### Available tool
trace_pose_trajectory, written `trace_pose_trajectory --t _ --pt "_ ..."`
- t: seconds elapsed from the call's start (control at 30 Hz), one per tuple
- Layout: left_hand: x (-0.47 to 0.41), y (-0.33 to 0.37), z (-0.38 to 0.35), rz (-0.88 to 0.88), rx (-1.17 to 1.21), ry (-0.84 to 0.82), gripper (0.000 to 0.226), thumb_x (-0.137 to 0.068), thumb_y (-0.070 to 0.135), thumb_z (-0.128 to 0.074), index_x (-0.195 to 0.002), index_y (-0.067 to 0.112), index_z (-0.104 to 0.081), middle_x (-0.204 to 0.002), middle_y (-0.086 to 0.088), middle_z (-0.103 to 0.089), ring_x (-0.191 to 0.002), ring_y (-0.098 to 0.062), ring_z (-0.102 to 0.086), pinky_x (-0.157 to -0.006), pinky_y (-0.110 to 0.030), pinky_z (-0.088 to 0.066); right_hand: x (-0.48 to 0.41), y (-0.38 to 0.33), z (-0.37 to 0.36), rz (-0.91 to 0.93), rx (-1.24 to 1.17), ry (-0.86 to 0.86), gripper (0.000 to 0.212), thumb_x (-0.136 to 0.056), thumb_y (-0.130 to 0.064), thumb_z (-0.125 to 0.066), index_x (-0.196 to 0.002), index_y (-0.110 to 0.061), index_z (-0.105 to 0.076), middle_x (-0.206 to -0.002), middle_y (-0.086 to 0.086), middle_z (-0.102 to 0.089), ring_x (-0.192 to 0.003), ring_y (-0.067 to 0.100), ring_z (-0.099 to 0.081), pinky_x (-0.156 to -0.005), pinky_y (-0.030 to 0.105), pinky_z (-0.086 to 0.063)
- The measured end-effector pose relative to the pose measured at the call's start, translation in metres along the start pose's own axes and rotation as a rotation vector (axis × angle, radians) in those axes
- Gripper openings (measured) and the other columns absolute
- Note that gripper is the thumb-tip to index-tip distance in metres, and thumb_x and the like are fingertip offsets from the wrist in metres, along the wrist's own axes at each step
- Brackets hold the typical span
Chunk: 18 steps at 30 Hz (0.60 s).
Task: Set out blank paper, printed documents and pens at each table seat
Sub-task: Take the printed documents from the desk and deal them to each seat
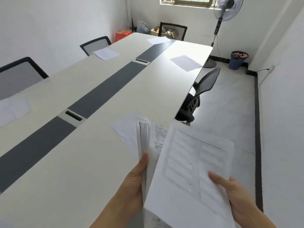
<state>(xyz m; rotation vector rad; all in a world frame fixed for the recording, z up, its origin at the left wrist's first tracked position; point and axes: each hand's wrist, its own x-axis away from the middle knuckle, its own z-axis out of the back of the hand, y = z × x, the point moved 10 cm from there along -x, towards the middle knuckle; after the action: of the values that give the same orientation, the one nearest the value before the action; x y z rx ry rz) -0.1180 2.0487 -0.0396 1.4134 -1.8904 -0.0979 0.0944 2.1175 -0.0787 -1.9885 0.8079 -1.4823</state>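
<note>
Could not read the print on either bundle: smeared by motion, with only faint ruled boxes and a few dark characters made out. Lost both forearms past the bottom edge at 6 o'clock, and the papers' lower corners with them. Could not tell whether the lowest white page at the fan's left lay on the table or belonged to the sheaf. Saw nothing of either hand's fingers, all tucked beneath the paper.

Gripped a fanned sheaf of printed documents (144,135) at 6 o'clock in the left hand (134,180), thumb laid flat along the top page. Pinched a printed form (189,162) at 5 o'clock in the right hand (230,193), thumb stretched across its face. Held the form tilted, overlapping the sheaf and jutting past the near right edge of the long white table (98,162).

Found blank paper already set at four seats. Nearest blank sheet (11,111) at 9 o'clock, clipped by the left edge, before a black mesh chair (18,76). Second blank sheet (106,53) at 11 o'clock. Far-end blank sheet (158,40) at 12 o'clock. Right-side blank sheet (186,62) at 1 o'clock, close to the table's right edge. Beyond, at 1 o'clock, a pedestal fan (227,7), its head clipped by the top edge.
</note>
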Motion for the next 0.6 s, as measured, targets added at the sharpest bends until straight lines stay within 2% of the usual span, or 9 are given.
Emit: trace_pose_trajectory --t 0.07,0.13,0.2,0.3,0.33,0.4,0.5,0.6 --pt "-0.013 0.012 0.005 -0.042 0.023 0.061 0.059 -0.090 0.054 -0.055 -0.131 0.012 -0.059 -0.136 -0.019 -0.057 -0.125 -0.037 -0.055 -0.108 -0.053 -0.039 -0.027 -0.017 -0.003 0.030 0.053 0.024 0.044 -0.072 -0.019 -0.079 -0.108 0.003 -0.064 -0.097 0.022 -0.074 -0.083 0.038 -0.073 -0.074 0.046 -0.057" --pt "-0.026 0.022 0.012 -0.074 0.014 0.149 0.052 -0.094 0.048 -0.048 -0.123 0.010 -0.066 -0.128 -0.018 -0.063 -0.114 -0.035 -0.063 -0.092 -0.047 -0.052 -0.052 -0.040 -0.016 0.066 0.066 0.001 0.030 -0.078 -0.018 -0.075 -0.100 0.000 -0.066 -0.091 0.018 -0.076 -0.077 0.034 -0.074 -0.072 0.042 -0.057" --pt "-0.039 0.032 0.011 -0.096 0.010 0.194 0.048 -0.092 0.043 -0.049 -0.119 0.008 -0.068 -0.123 -0.019 -0.066 -0.106 -0.034 -0.067 -0.082 -0.042 -0.056 -0.079 -0.062 -0.029 0.076 0.057 -0.071 0.017 -0.087 -0.015 -0.066 -0.098 -0.002 -0.068 -0.087 0.013 -0.077 -0.073 0.028 -0.075 -0.064 0.038 -0.059" --pt "-0.060 0.054 0.003 -0.194 -0.046 0.238 0.028 -0.084 0.022 -0.063 -0.101 0.005 -0.076 -0.102 -0.018 -0.074 -0.084 -0.031 -0.073 -0.066 -0.036 -0.058 -0.124 -0.090 -0.050 0.031 0.045 -0.198 0.033 -0.085 -0.016 -0.064 -0.115 -0.001 -0.065 -0.106 0.016 -0.074 -0.089 0.031 -0.074 -0.065 0.038 -0.062" --pt "-0.065 0.061 0.001 -0.226 -0.073 0.272 0.023 -0.081 0.016 -0.065 -0.096 0.005 -0.077 -0.095 -0.018 -0.075 -0.079 -0.030 -0.073 -0.061 -0.034 -0.058 -0.137 -0.100 -0.055 0.033 0.070 -0.214 0.036 -0.083 -0.016 -0.066 -0.116 0.000 -0.064 -0.107 0.016 -0.074 -0.090 0.031 -0.074 -0.064 0.037 -0.062" --pt "-0.071 0.071 0.003 -0.290 -0.073 0.360 0.027 -0.080 0.016 -0.066 -0.103 0.003 -0.074 -0.099 -0.019 -0.074 -0.085 -0.031 -0.073 -0.065 -0.034 -0.057 -0.160 -0.121 -0.068 0.064 0.138 -0.245 0.028 -0.086 -0.014 -0.065 -0.111 -0.001 -0.065 -0.100 0.013 -0.076 -0.084 0.028 -0.075 -0.059 0.034 -0.061" --pt "-0.065 0.084 0.016 -0.421 -0.014 0.529 0.047 -0.079 0.021 -0.074 -0.122 0.004 -0.064 -0.118 -0.019 -0.069 -0.107 -0.035 -0.067 -0.085 -0.044 -0.054 -0.185 -0.148 -0.093 0.131 0.211 -0.288 0.010 -0.089 -0.007 -0.063 -0.098 -0.007 -0.069 -0.084 0.003 -0.079 -0.072 0.020 -0.076 -0.052 0.029 -0.059" --pt "-0.047 0.088 0.030 -0.500 0.109 0.621 0.046 -0.083 0.024 -0.069 -0.124 0.006 -0.062 -0.120 -0.017 -0.068 -0.111 -0.035 -0.065 -0.099 -0.051 -0.048 -0.202 -0.152 -0.126 0.125 0.256 -0.368 0.008 -0.089 -0.005 -0.063 -0.093 -0.009 -0.069 -0.079 -0.001 -0.078 -0.070 0.017 -0.075 -0.052 0.027 -0.059"
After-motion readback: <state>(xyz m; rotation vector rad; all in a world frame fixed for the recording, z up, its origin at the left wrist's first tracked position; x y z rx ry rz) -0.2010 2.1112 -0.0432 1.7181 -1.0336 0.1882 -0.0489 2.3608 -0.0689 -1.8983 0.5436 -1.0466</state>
